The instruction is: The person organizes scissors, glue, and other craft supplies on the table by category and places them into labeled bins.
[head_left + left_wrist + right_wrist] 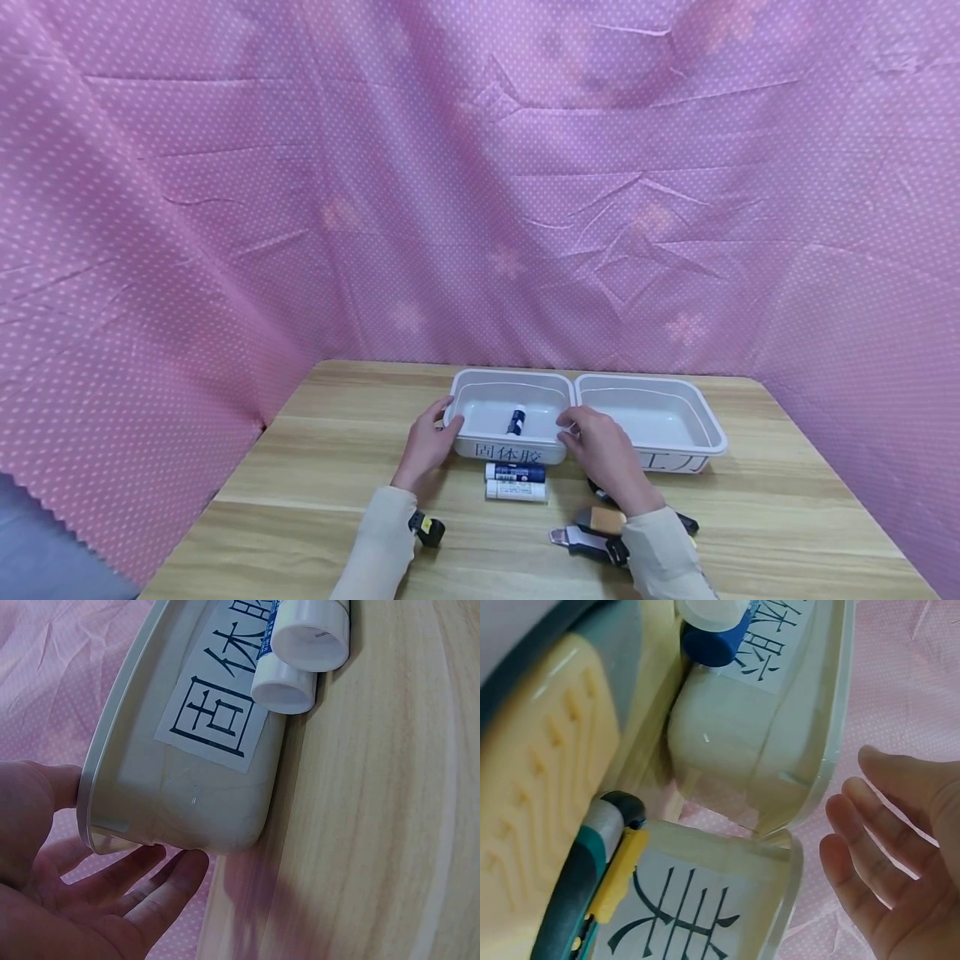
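My left hand (427, 446) holds the left end of a white plastic bin (191, 795), its thumb at the rim and its fingertips against the outer wall. Inside that bin lies a dark blue glue stick (516, 421). Over the bin's right end hovers my right hand (600, 446), fingers loosely bent around nothing; in the right wrist view they stand apart from the rim. Before the labelled front lie a blue glue stick (525, 473) with a white cap and a white glue stick (517, 491).
A second white labelled bin (708, 437) adjoins on the right. Several utility knives, one with an orange-yellow grip (607, 521) and one grey and black (588, 543), lie under my right forearm. A black object with a yellow mark (429, 530) lies beside my left sleeve. Pink curtain (480, 208) surrounds the table.
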The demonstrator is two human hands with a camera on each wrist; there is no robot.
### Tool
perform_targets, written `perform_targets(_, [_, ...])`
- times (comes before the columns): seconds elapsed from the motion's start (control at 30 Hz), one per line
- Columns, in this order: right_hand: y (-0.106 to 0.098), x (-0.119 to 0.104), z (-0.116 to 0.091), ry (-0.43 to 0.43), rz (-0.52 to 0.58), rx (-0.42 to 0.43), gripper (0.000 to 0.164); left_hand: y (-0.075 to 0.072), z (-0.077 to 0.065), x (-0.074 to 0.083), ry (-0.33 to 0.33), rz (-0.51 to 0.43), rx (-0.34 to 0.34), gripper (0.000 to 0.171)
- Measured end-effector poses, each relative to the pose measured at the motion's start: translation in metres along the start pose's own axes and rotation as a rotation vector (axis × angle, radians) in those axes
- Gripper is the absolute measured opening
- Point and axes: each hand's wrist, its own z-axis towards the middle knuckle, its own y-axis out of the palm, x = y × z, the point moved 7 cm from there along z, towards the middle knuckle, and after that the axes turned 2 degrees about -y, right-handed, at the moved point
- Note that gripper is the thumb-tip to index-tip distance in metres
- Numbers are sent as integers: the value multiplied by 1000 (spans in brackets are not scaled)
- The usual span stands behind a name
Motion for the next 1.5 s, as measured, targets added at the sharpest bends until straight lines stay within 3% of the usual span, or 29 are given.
perform_targets(0.13, [-1,-6,-2,8,12,-22,14,0,0,-1,1,0,-3,51])
perform_targets(0.5, [0,-28,-13,-73,-6,-61,20,-1,-1,-2,2,-10,-1,51])
perform_targets(0.77, [9,-41,-21,-207,-55,-99,23,-2,0,-1,31,-18,13,49])
perform_targets(0.97, [22,-47,-26,-285,-77,-163,31,0,-1,-3,6,-17,-5,51])
perform_targets(1.27, [44,-48,-28,-259,-110,-311,29,1,2,-3,-11,-16,-11,51])
perform_targets(1.5, [50,-49,-27,-259,-112,-362,28,0,7,-1,8,-20,-5,50])
